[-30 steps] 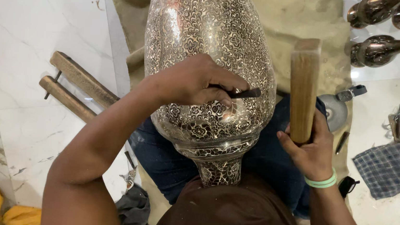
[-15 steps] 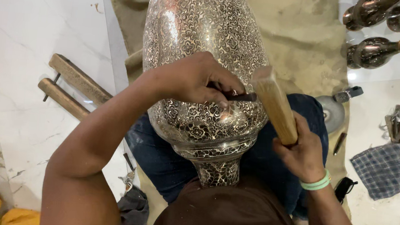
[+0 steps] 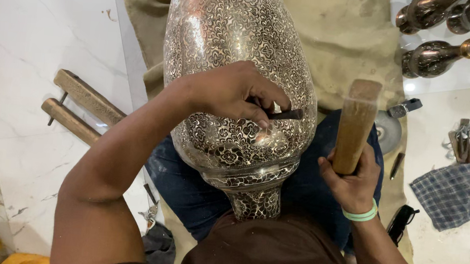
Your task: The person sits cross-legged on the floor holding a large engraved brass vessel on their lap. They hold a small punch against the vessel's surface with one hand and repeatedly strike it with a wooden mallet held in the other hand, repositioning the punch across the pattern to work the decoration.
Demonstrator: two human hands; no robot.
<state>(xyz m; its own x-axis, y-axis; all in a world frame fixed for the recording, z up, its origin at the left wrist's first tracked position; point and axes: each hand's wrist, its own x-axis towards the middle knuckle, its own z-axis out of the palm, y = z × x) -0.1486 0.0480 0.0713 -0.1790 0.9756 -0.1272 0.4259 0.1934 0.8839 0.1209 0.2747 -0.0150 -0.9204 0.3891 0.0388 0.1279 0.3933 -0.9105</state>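
- A large engraved metal vase [image 3: 234, 75], covered in floral scrollwork, lies across the person's lap over a tan cloth [image 3: 345, 40] on the marble floor [image 3: 33, 46].
- The right hand [image 3: 352, 185], fingers clamped, holds a wooden mallet [image 3: 355, 125] upright just beside the vase.
- The left hand [image 3: 230, 92] rests on the vase, fingers closed on a dark chisel [image 3: 284, 114], its tip apparently touching the metal.

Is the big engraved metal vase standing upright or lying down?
Lying down: the vase rests on its side across the person's lap, narrow neck toward the body, wide body on the cloth.
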